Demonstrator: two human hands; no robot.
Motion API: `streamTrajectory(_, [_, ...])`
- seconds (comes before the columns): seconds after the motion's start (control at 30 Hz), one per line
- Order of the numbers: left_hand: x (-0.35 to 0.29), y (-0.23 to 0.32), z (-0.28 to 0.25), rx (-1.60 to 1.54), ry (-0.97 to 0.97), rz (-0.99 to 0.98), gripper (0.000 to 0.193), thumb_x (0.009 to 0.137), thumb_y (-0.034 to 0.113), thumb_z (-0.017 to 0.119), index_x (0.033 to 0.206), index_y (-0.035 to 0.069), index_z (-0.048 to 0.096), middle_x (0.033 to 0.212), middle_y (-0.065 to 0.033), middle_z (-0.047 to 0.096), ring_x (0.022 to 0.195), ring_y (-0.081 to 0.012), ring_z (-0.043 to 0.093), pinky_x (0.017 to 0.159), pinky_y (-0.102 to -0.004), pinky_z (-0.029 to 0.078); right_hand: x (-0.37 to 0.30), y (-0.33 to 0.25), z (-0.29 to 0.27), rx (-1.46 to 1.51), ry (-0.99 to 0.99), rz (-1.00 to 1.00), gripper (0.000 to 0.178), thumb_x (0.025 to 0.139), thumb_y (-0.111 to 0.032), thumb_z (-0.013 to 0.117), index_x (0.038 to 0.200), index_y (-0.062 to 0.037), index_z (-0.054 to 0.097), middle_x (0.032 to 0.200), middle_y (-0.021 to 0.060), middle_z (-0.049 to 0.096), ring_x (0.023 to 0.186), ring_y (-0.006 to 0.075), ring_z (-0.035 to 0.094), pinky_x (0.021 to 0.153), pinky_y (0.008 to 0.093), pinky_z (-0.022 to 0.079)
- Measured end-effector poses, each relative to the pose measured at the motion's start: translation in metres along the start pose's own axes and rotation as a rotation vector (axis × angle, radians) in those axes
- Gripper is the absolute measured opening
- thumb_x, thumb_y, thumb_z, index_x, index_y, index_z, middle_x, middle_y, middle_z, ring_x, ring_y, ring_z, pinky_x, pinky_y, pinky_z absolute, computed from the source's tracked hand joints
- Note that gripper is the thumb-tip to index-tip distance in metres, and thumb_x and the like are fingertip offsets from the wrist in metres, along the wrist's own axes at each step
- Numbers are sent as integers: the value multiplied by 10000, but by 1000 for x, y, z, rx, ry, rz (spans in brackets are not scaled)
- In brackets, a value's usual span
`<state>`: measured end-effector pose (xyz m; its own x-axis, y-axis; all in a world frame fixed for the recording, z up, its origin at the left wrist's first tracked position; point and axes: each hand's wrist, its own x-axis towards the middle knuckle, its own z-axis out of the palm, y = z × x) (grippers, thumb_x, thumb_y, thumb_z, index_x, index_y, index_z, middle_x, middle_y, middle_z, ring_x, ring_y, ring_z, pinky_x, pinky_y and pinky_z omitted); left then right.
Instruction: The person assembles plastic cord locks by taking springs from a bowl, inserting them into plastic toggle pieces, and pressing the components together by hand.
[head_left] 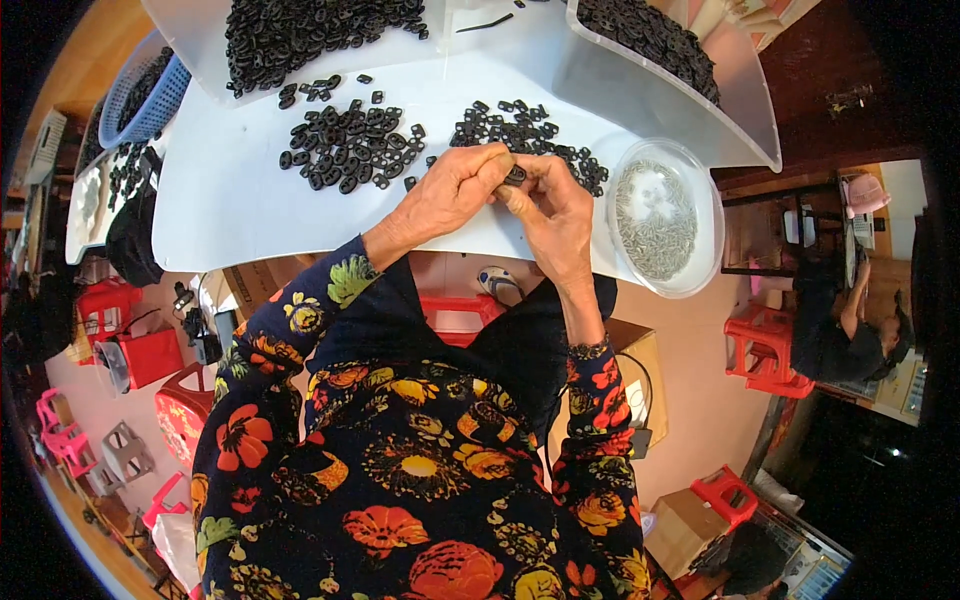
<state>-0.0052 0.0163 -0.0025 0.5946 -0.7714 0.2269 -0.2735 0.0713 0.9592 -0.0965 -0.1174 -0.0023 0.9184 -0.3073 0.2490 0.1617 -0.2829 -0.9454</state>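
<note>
A small black oval plastic piece [515,176] sits between the thumb and fingers of my right hand [556,212], just above the near part of the white table. My left hand [452,192] is closed in a pinch and meets the right at that piece. What its fingertips grip is hidden. Left of the hands lies a pile of black two-holed oval pieces [345,140]. Behind and right of them, smaller black pieces [510,125] are heaped. Beside my right hand stands a round clear tub [706,238] of small silvery metal pins [655,235].
Translucent bins of black parts stand at the far left [185,40] and far right [665,105] of the white table [225,180]. A blue basket [165,105] is further left. Red stools [765,350] and cardboard boxes [685,530] are on the floor. Another person [845,335] is at the right.
</note>
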Motion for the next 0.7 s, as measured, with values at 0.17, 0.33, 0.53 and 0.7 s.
streamTrajectory(0.17, [2, -2, 0, -14, 13, -43, 312, 973, 241, 403, 794, -8, 462, 647, -51, 448, 599, -137, 442, 575, -291, 407, 0, -1, 0, -24, 13, -65, 260, 776, 1, 681, 1024, -10, 605, 728, -1, 583, 662, 48, 499, 592, 213, 437])
streamTrajectory(0.33, [4, -3, -3, 25, 5, -68, 325, 972, 251, 392, 790, -6, 470, 633, -41, 463, 601, -128, 440, 569, -291, 392, 3, -6, -5, 127, 14, 29, 198, 899, -54, 560, 1089, -1, 586, 759, 17, 589, 688, 70, 541, 644, 226, 465])
streamTrajectory(0.53, [6, -1, 0, -5, 9, -121, 330, 971, 259, 388, 801, -4, 492, 636, -27, 472, 618, -116, 438, 582, -282, 386, 1, 0, -4, 161, -21, 24, 202, 916, -56, 529, 1105, -3, 574, 785, 34, 608, 675, 76, 544, 638, 224, 469])
streamTrajectory(0.7, [8, 0, 4, -71, 19, -211, 307, 968, 247, 404, 800, 9, 499, 649, -13, 470, 641, -105, 436, 599, -269, 390, 0, 2, -7, 206, 3, 28, 199, 905, -32, 534, 1098, -3, 574, 799, 39, 619, 678, 78, 544, 633, 221, 466])
